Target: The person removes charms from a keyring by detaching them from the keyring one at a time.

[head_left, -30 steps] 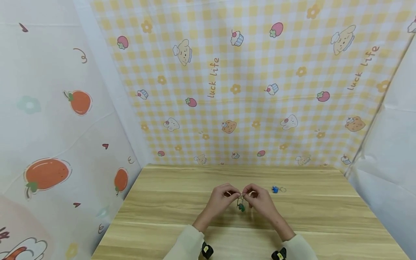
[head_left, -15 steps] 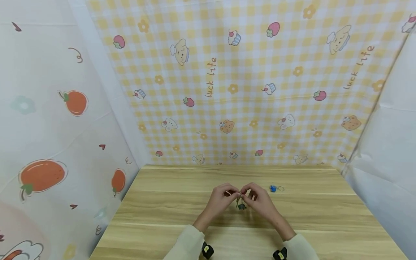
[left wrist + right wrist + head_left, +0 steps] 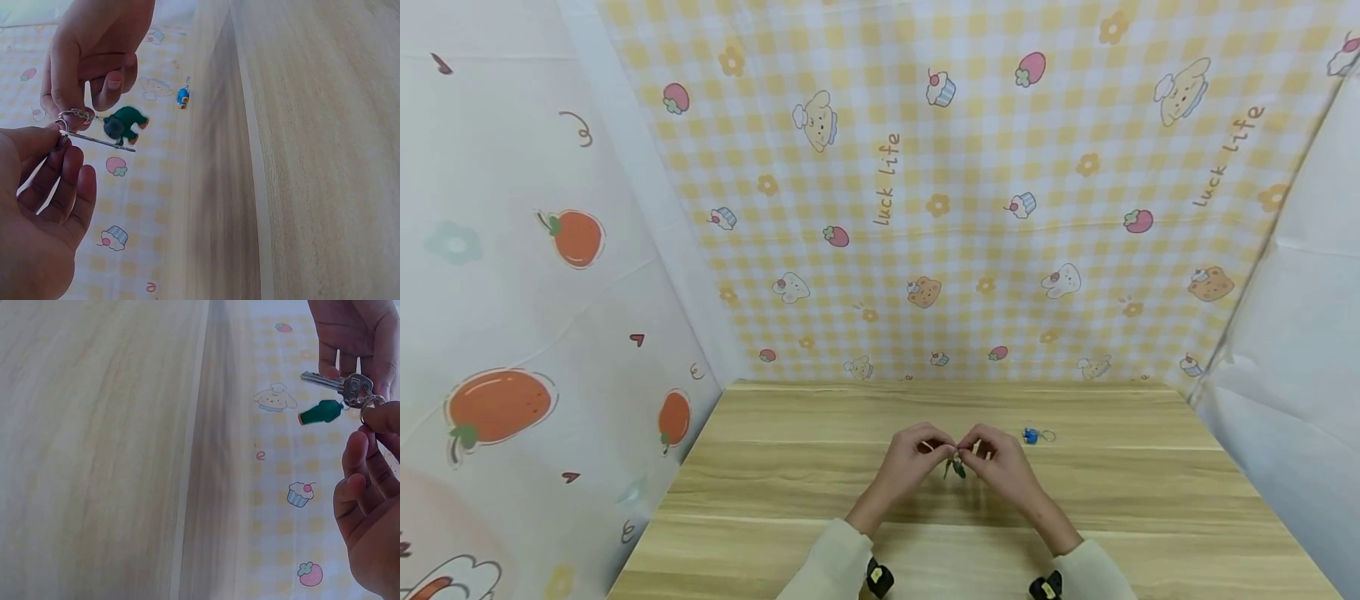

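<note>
My left hand (image 3: pixel 912 460) and right hand (image 3: pixel 997 460) meet above the table, thumbs and fingertips close together. In the right wrist view, a silver key (image 3: pixel 353 387) hangs on a metal key ring (image 3: pixel 370 407), and a green animal-shaped charm (image 3: pixel 322 412) dangles beside it. My right hand pinches the key ring. At the head of the key (image 3: pixel 100 140), seen edge-on in the left wrist view, my left thumb and finger pinch; they partly hide where key and ring join. The green charm (image 3: pixel 128 122), with orange feet, hangs free on a short chain.
A blue charm on a ring (image 3: pixel 1032 436) lies on the wooden table (image 3: pixel 790 467), behind and right of my hands. A yellow checked cloth (image 3: pixel 970 250) hangs at the table's back edge; pale printed cloth hangs on the left.
The green charm has swung and turned and now hangs a little higher below my fingers. Both hands stay almost in place, with small finger movements. The head view has shifted slightly.
</note>
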`<state>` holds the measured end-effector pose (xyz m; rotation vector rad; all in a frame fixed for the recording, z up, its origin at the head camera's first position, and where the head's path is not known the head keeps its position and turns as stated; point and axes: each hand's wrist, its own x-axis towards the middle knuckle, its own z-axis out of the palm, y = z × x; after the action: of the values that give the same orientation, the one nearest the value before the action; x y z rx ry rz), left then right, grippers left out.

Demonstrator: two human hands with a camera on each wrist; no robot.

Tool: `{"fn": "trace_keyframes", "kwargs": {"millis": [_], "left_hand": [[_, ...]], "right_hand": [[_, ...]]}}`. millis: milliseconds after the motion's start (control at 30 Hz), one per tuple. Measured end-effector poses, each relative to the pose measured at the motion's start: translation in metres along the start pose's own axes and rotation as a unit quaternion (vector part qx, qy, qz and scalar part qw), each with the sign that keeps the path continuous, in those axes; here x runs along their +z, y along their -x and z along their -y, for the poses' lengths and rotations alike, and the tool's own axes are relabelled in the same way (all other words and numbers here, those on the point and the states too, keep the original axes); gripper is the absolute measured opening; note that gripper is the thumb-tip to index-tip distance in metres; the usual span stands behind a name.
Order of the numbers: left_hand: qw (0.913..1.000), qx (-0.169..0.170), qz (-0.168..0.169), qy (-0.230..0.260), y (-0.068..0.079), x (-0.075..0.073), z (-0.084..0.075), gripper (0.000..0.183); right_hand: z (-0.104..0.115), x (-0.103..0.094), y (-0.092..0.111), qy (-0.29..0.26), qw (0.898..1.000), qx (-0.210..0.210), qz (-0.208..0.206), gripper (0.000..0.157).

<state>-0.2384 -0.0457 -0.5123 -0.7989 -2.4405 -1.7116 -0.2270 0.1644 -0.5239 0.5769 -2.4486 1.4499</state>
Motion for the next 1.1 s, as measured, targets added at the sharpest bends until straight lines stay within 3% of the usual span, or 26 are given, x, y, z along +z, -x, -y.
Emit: {"fn": "trace_keyframes", "kwargs": {"millis": [300,533,800,1100], "left_hand": [[1.0000,0.001,0.001,0.002,0.001,-0.001,0.000,0.012],[1.0000,0.006,0.007,-0.003,0.001,-0.003,0.001,0.016],[0.9997,-0.008,-0.022,-0.002,0.001,-0.007,0.005,0.010],[0.9988,-0.035,-0.034,-0.005,0.002,-0.010,0.005,0.013]], "right_hand": [[0.003,0.001,-0.002,-0.015,0.998,0.053,-0.011,0.016],[0.001,-0.008,-0.004,-0.024,0.993,0.099,-0.056,0.014],[-0.004,-0.017,-0.004,-0.020,0.992,0.112,-0.056,0.005],[-0.008,-0.026,-0.004,0.004,0.992,0.111,-0.053,0.010]]}}
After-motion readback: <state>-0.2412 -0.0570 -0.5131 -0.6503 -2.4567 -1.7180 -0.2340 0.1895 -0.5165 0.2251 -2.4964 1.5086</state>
